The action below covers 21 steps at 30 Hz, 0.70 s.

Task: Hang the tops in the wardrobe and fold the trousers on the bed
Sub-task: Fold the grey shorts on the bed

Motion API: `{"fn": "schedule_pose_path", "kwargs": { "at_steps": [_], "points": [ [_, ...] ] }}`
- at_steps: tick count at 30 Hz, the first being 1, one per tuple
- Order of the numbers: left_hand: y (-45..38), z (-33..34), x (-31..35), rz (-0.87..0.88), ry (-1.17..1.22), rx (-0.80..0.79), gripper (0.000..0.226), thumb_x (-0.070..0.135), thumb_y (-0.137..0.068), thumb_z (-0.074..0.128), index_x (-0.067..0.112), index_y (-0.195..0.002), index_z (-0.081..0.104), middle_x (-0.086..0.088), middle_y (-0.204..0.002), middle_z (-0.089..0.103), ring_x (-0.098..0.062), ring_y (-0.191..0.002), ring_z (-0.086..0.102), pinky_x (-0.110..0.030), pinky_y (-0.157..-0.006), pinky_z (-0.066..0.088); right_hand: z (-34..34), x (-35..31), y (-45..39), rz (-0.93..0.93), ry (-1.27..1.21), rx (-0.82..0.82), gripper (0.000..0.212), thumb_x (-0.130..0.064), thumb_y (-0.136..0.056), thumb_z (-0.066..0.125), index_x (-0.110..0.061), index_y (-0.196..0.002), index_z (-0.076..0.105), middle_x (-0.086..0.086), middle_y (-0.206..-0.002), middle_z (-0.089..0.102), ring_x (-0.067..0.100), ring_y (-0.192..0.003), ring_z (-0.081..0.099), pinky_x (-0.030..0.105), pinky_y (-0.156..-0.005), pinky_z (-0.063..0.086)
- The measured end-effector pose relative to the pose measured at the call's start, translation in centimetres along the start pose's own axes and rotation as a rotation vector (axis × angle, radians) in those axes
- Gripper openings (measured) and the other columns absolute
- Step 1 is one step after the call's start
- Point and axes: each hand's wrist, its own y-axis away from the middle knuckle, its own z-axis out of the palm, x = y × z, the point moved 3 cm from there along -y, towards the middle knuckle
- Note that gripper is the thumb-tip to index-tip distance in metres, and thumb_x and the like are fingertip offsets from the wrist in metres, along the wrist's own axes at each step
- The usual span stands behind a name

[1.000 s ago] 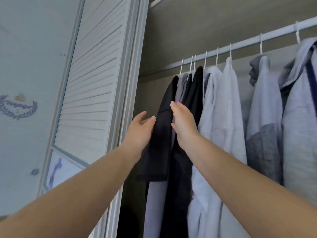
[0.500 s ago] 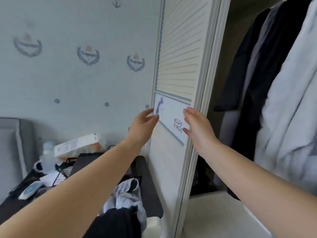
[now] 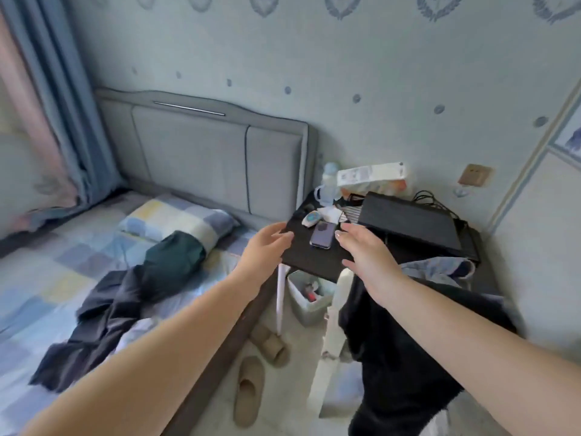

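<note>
Reaching two empty hands (left hand (image 3: 267, 247), right hand (image 3: 366, 251)), two slippers (image 3: 248, 388)

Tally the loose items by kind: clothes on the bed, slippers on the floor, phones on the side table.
Clothes on the bed: 2, a green garment and a dark garment
Slippers: 2
Phones: 1
Total: 5

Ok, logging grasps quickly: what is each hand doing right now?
Left hand: open, holding nothing.
Right hand: open, holding nothing.
</note>
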Motion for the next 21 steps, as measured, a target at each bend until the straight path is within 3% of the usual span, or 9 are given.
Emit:
{"fn": "schedule_pose_path", "kwargs": {
  "at_steps": [5,8,11,15,21],
  "points": [
    [4.6,-16.4,-4.9,-0.098,-0.103,0.221,0.037,0.023,-0.095,0.056,0.019,-0.131,0.052,-0.004,-0.119,0.063,-0.018,-0.101,0.059,-0.032,-0.088,0.046,15.3,4.6,1.3,0.123,0.006,-0.219,0.028,-0.022,-0.095,0.055,-0.022,-0.123,0.054,-0.003,-0.119,0.055,0.011,-0.11,0.052,0.036,-0.1,0.042],
    [7.8,-25.8,-7.9,-0.17,-0.143,0.359,0.037,0.028,-0.094,0.058,0.024,-0.13,0.053,-0.001,-0.119,0.063,-0.023,-0.106,0.062,-0.037,-0.09,0.05,23.6,7.1,2.5,0.177,0.04,-0.37,0.025,-0.023,-0.095,0.054,-0.025,-0.12,0.053,-0.004,-0.12,0.054,0.011,-0.11,0.05,0.033,-0.094,0.041],
    [11.1,-33.1,-10.8,-0.244,-0.129,0.471,0.037,0.027,-0.093,0.059,0.022,-0.13,0.054,0.002,-0.111,0.066,-0.022,-0.097,0.064,-0.033,-0.084,0.05,30.2,9.0,3.9,0.214,0.098,-0.503,0.023,-0.026,-0.095,0.055,-0.028,-0.117,0.051,-0.009,-0.116,0.052,0.009,-0.108,0.049,0.031,-0.092,0.041],
    [15.2,-40.3,-14.5,-0.339,-0.087,0.609,0.035,0.026,-0.094,0.059,0.021,-0.128,0.054,-0.001,-0.113,0.064,-0.013,-0.099,0.061,-0.029,-0.083,0.048,37.3,11.3,5.5,0.27,0.189,-0.639,0.031,-0.027,-0.095,0.055,-0.023,-0.125,0.051,-0.003,-0.123,0.052,0.011,-0.109,0.049,0.034,-0.1,0.042],
    [18.3,-46.1,-19.3,-0.462,-0.036,0.736,0.031,0.028,-0.094,0.057,0.023,-0.124,0.055,-0.001,-0.112,0.065,-0.016,-0.104,0.061,-0.032,-0.086,0.048,44.0,14.3,5.7,0.314,0.331,-0.779,0.036,-0.026,-0.095,0.055,-0.019,-0.129,0.049,-0.001,-0.127,0.051,0.013,-0.114,0.048,0.041,-0.109,0.037]
  ]
}}
